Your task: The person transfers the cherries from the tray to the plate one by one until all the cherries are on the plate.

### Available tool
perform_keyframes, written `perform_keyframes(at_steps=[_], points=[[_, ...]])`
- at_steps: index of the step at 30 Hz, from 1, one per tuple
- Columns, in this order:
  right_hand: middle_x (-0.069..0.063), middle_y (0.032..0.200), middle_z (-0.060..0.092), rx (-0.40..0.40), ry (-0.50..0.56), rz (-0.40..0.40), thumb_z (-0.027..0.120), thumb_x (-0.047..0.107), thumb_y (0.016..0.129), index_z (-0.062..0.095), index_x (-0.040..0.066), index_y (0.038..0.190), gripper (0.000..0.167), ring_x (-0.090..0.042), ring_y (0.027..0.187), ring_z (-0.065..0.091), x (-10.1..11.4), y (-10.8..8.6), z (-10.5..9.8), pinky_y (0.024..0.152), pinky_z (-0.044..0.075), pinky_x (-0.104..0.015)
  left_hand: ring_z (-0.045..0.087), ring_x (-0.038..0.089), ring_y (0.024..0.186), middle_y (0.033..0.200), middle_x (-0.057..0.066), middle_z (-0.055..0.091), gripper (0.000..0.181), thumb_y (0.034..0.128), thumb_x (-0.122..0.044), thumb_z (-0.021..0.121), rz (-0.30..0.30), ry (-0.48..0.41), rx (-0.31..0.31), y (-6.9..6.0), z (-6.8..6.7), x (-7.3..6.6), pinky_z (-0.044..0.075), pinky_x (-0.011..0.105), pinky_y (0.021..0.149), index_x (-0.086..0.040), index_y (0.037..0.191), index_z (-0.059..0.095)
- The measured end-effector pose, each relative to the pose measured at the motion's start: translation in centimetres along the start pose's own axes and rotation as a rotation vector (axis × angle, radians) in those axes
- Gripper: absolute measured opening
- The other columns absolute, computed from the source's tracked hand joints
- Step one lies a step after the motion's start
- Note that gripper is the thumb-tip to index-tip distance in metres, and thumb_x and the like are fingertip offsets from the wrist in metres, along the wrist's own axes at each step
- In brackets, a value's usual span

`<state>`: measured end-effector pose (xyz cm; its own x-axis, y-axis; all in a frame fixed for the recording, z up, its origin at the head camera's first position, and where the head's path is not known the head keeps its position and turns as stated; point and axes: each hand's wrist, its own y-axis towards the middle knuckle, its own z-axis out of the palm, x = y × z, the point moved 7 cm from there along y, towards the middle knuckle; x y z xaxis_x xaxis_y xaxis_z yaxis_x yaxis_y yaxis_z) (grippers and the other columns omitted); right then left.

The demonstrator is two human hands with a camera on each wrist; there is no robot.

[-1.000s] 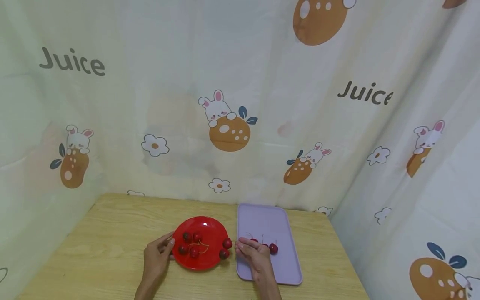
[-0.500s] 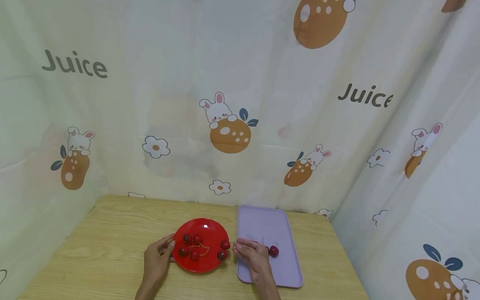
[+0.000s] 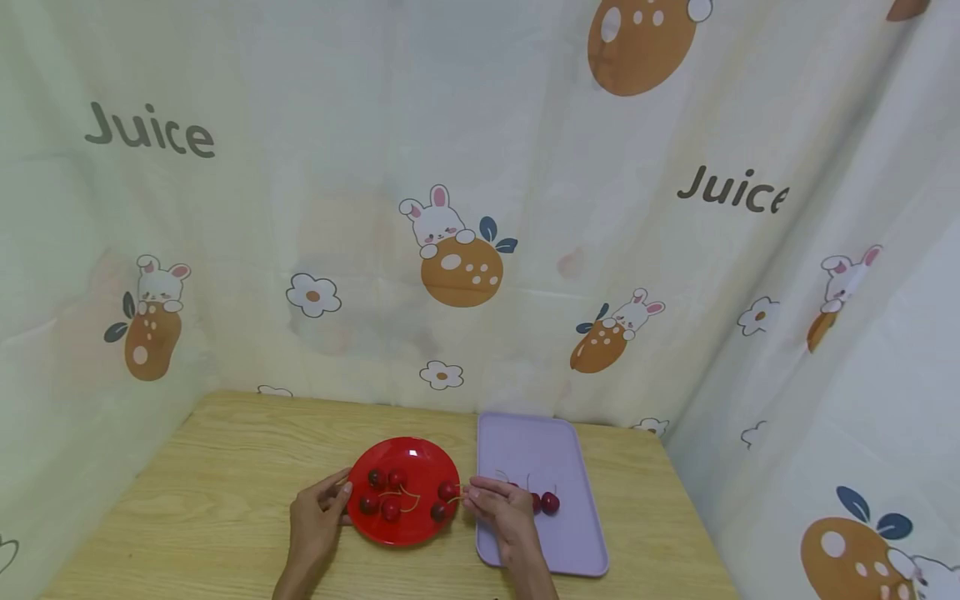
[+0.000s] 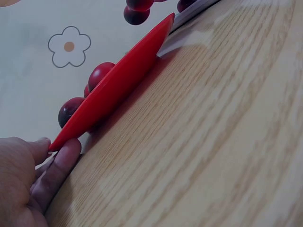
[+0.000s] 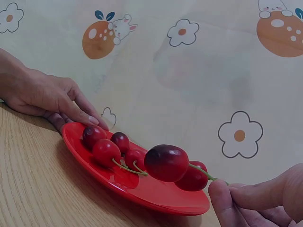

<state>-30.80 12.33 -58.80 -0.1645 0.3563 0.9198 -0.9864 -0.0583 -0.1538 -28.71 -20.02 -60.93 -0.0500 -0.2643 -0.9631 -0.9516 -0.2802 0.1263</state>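
Observation:
My left hand grips the left rim of the red plate, thumb on top and fingers beneath; the left wrist view shows the plate tilted. Several cherries with stems lie on the plate's left part. My right hand pinches the green stems of two cherries between thumb and finger. In the head view this pair is over the plate's right side; whether it touches the plate I cannot tell.
A light purple tray stands right of the plate, partly behind my right hand. More cherries lie on it. The wooden table ends at a printed curtain.
My right hand has moved slightly left, bringing the pinched pair of cherries from the plate's right rim further in over it. My left hand keeps its grip on the plate.

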Motion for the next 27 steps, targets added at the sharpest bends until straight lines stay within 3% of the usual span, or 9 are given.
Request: perform_keyframes(at_steps=[16, 27], points=[[-0.014, 0.093, 0.084, 0.011, -0.015, -0.009, 0.071, -0.015, 0.095, 0.061, -0.027, 0.129, 0.037, -0.014, 0.08, 0.082, -0.6, 0.4, 0.6, 0.079, 0.072, -0.028, 0.076, 0.012, 0.068, 0.117, 0.03, 0.078, 0.036, 0.1074, -0.003, 0.067, -0.03, -0.023, 0.022, 0.1, 0.0, 0.3, 0.069, 0.026, 0.063, 0.001, 0.143, 0.069], [-0.02, 0.094, 0.083, -0.03, -0.065, -0.017, 0.072, -0.015, 0.095, 0.061, -0.028, 0.127, 0.036, -0.015, 0.078, 0.081, -0.6, 0.6, 1.3, 0.075, 0.072, -0.029, 0.076, 0.012, 0.071, 0.118, 0.03, 0.077, 0.037, 0.1073, -0.002, 0.067, -0.029, -0.015, 0.014, 0.2, 0.1, 0.5, 0.07, 0.026, 0.063, 0.001, 0.144, 0.068]])
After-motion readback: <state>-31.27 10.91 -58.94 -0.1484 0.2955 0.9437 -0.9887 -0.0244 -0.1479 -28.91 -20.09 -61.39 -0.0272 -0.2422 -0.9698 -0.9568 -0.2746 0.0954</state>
